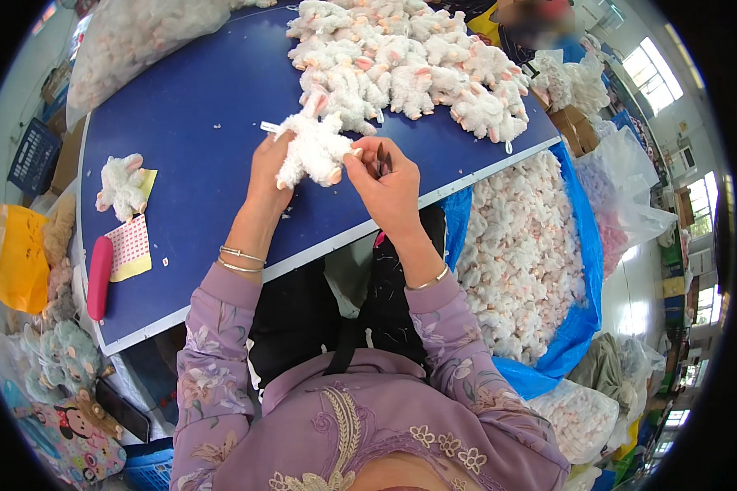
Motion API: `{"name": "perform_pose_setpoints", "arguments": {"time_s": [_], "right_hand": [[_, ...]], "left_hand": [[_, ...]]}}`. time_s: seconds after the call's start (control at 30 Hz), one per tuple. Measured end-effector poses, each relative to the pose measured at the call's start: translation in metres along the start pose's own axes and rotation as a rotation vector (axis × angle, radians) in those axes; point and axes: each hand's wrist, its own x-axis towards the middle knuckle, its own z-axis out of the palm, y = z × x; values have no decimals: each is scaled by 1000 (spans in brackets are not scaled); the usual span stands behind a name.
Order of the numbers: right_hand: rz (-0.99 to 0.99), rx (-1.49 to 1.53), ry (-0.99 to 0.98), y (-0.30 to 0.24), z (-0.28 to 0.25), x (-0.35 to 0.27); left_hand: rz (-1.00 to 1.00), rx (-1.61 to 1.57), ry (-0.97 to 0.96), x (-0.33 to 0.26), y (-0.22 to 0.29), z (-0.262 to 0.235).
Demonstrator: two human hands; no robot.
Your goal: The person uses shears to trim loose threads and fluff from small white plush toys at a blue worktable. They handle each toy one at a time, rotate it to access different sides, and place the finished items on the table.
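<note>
A small white plush animal (pixel 311 150) with pink ears and paws is held up over the near edge of the blue table (pixel 213 155). My left hand (pixel 269 168) grips it from the left side, next to a white tag. With fingers pinched, my right hand (pixel 387 184) holds dark small scissors (pixel 383 161), and its fingertips touch the toy's right paw. Beyond my hands lies a big heap of similar white plush animals (pixel 368 57).
On the table's left lie another plush animal (pixel 123 186), a sticker sheet (pixel 129 248) and a pink case (pixel 100 278). A blue sack (pixel 577 245) full of white plush toys stands right of my lap. A clear bag (pixel 131 53) of toys sits at the far left.
</note>
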Motion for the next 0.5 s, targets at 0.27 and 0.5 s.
{"name": "perform_pose_setpoints", "arguments": {"time_s": [0.27,0.5], "right_hand": [[266,199,53,-13,-23,3],[-501,676,417,-112,-147,31]], "left_hand": [[46,-33,54,6,6,-1],[-50,107,43,0,9,-1]]}}
